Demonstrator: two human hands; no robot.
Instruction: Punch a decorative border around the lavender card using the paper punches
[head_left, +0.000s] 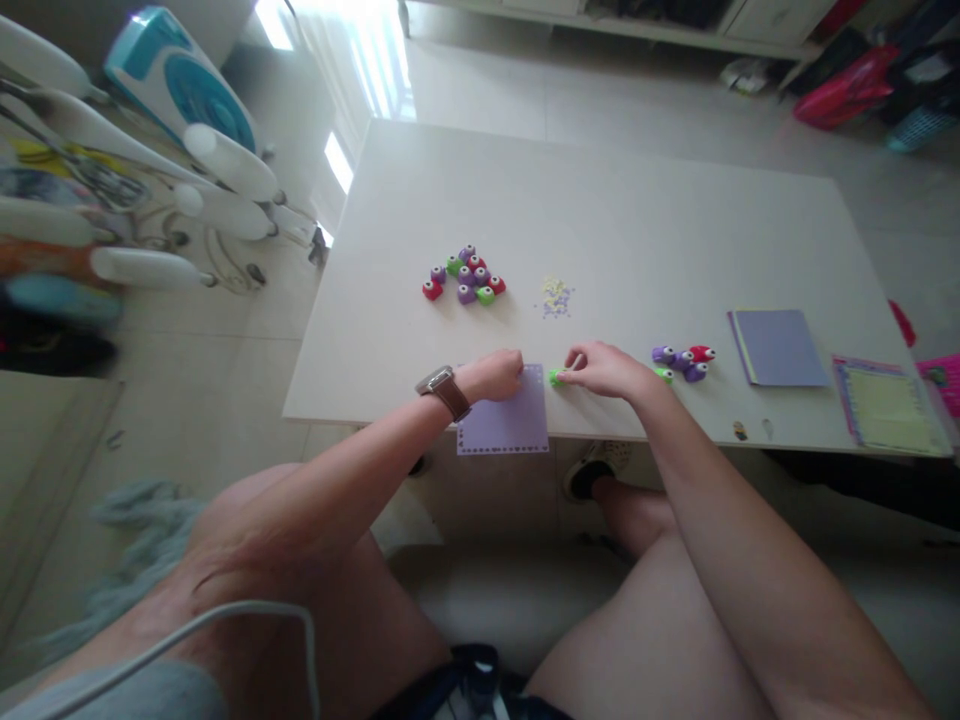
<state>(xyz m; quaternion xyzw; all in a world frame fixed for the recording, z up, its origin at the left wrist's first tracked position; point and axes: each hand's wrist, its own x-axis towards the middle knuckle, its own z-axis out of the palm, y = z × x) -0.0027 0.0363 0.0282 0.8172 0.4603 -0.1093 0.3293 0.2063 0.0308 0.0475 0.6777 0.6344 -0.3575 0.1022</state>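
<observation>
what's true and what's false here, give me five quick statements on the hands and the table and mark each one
1. The left hand has a watch at its wrist. True.
2. The right hand is at a red piece. False: it is at a green piece.
3. The purple sheet overhangs the near edge of the table. True.
4. The confetti lies left of the larger cluster of eyed pieces. False: it lies to the right.
5. The smaller cluster includes a green piece. True.
</observation>
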